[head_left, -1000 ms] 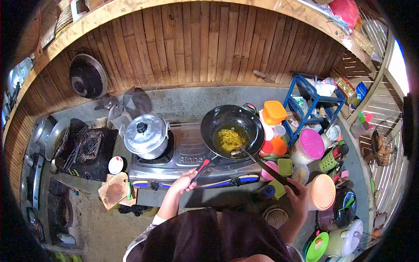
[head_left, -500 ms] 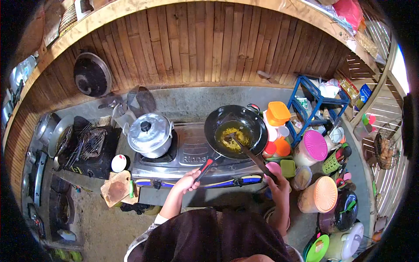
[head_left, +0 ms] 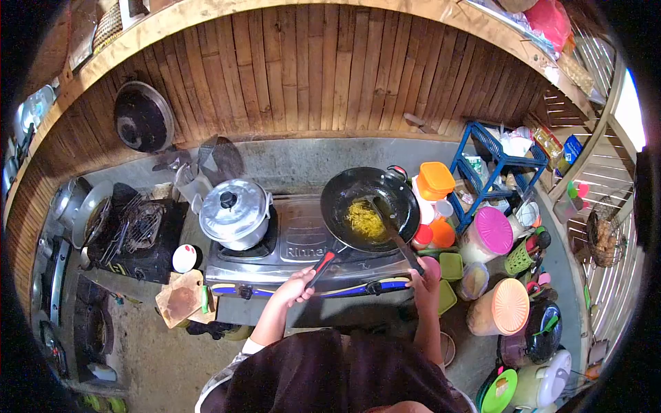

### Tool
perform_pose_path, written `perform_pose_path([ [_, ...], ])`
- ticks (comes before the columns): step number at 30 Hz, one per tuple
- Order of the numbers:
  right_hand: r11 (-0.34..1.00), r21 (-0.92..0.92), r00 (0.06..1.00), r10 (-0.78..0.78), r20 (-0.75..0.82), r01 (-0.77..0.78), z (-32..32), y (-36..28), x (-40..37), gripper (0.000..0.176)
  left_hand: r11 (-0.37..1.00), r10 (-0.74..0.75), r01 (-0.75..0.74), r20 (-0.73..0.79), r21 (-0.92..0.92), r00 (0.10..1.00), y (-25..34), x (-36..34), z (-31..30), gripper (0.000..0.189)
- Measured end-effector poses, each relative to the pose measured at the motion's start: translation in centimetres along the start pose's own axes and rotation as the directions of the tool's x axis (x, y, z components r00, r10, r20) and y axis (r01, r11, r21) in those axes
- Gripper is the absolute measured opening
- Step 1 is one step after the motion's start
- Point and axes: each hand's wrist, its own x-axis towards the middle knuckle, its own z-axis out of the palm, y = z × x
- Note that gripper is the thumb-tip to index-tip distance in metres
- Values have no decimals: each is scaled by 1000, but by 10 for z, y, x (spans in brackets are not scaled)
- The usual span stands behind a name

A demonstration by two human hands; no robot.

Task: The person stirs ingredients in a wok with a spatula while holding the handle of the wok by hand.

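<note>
A black wok (head_left: pixel 337 206) sits on the right burner of the silver gas stove (head_left: pixel 301 230). Yellow shredded food (head_left: pixel 365 219) lies in oil at its bottom. My left hand (head_left: pixel 296 286) is closed around the wok's black-and-red handle (head_left: pixel 325 261). In my right hand (head_left: pixel 425 283) is the handle of a dark spatula (head_left: pixel 398 237), which slants down into the wok. Its blade is inside the wok, at the upper right of the food. A lidded aluminium pot (head_left: pixel 236 215) rests on the left burner.
Plastic containers crowd the right side, among them a pink-lidded tub (head_left: pixel 493 230) and an orange-lidded tub (head_left: pixel 511 306). Behind them stands a blue rack (head_left: pixel 506 158). On the left are a charred grill stove (head_left: pixel 138 230), a cutting board (head_left: pixel 180 299) and a white-and-red round item (head_left: pixel 184 258).
My right hand has shifted left, and the spatula's blade has moved up and to the right in the wok. The yellow food sits more to the left. My left hand keeps its hold.
</note>
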Motion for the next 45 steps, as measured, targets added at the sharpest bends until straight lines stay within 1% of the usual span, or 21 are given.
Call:
perform_pose_path([
  [3, 999, 34, 999, 35, 12, -35, -23, 16, -2, 35, 999, 6, -5, 28, -33, 1000, -1, -1, 0, 37],
  [4, 999, 32, 999, 37, 13, -37, -24, 5, -5, 35, 999, 4, -3, 28, -35, 1000, -2, 0, 0, 37],
  [6, 997, 12, 995, 77, -57, -76, -29, -19, -15, 31, 998, -12, 14, 28, -61, 1000, -3, 1, -1, 36],
  [7, 997, 11, 995, 78, -57, -77, -35, -17, -16, 31, 998, -14, 16, 29, -61, 999, -3, 1, -1, 36],
  [9, 982, -175, 993, -83, -83, 68, -53, -11, -18, 31, 998, -7, 9, 33, -59, 999, -3, 1, 0, 36],
  [10, 996, -90, 997, 15, -80, -22, -48, -38, -25, 30, 998, -8, 10, 35, -58, 999, -3, 1, -1, 36],
  [11, 996, -90, 997, 14, -82, -22, -53, -42, -28, 30, 998, -16, 18, 31, -54, 999, -4, 2, -1, 36],
  [13, 955, -293, 998, -53, -27, 43, -64, -49, -31, 31, 999, -25, 26, 27, -48, 999, -3, 2, 0, 37],
  [14, 942, -336, 999, -17, -34, 4, -70, -56, -35, 30, 998, -22, 24, 27, -55, 999, -2, 0, 1, 37],
  [15, 942, -336, 999, -17, -35, 4, -74, -58, -37, 30, 998, -20, 22, 27, -63, 999, 0, -2, 2, 36],
  [17, 933, -345, 992, -122, -40, 101, -80, -63, -41, 29, 998, -15, 17, 30, -65, 999, 0, -2, 2, 37],
  [18, 933, -345, 992, -121, -40, 100, -84, -69, -43, 29, 998, -10, 12, 32, -68, 999, 0, -2, 2, 37],
  [20, 931, -344, 991, 96, -91, -122, -86, -92, -49, 31, 997, -11, 14, 40, -70, 999, 2, -4, 3, 36],
  [21, 931, -345, 991, 96, -92, -122, -88, -96, -51, 31, 997, -11, 15, 47, -72, 999, 3, -4, 3, 36],
  [24, 952, -296, 995, 62, -74, -81, -97, -100, -55, 29, 997, -12, 16, 50, -80, 999, -2, 0, 0, 37],
  [26, 977, -199, 994, 61, -95, -79, -102, -100, -58, 28, 996, -13, 17, 43, -82, 999, -2, 0, 1, 36],
  [30, 984, -179, 990, -5, -140, -20, -92, -112, -63, 30, 998, -30, 31, 9, -57, 999, 2, -4, 3, 37],
  [32, 974, -223, 969, -87, -232, 34, -91, -110, -65, 29, 998, -32, 32, 9, -59, 999, 3, -4, 3, 37],
  [38, 980, -198, 989, -62, -133, 35, -97, -115, -59, 27, 997, -27, 27, 4, -68, 1000, 1, -3, 2, 38],
  [41, 989, -144, 985, -37, -166, 13, -93, -118, -59, 26, 997, -25, 26, 4, -66, 1000, -1, -1, 2, 37],
  [45, 987, -157, 986, 8, -168, -35, -86, -128, -58, 28, 997, -36, 36, 7, -61, 999, -2, 1, 0, 36],
])
